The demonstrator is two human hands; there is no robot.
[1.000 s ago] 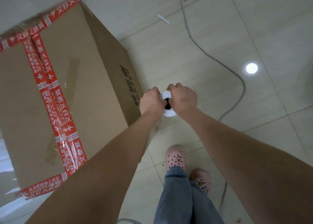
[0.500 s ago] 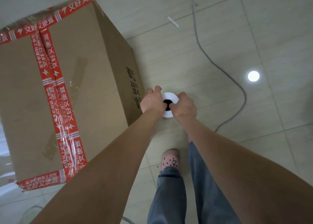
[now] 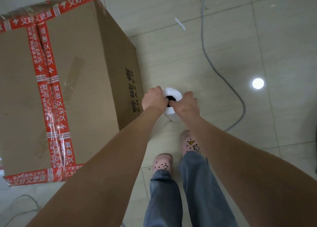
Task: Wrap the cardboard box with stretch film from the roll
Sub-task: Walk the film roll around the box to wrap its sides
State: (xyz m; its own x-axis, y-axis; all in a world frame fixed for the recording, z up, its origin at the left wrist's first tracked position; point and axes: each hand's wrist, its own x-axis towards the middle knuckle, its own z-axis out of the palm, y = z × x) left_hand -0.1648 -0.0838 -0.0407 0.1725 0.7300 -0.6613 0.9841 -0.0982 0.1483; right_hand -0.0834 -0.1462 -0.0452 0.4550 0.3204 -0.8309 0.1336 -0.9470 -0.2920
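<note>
Because the roll [image 3: 173,96] must spin freely to pay out film, I judge, I hold it upright by its top end: left hand [image 3: 153,99] and right hand [image 3: 187,104] both curl round the rim at the dark core. It hangs low, just beside the printed side of the cardboard box [image 3: 82,75]. The box stands on a pale tiled floor [image 3: 223,29]; a grey cable [image 3: 221,75] trails past my pink clogs [image 3: 190,143].

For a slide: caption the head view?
The left hand and right hand hold a white film roll beside a red-taped cardboard box.
</note>
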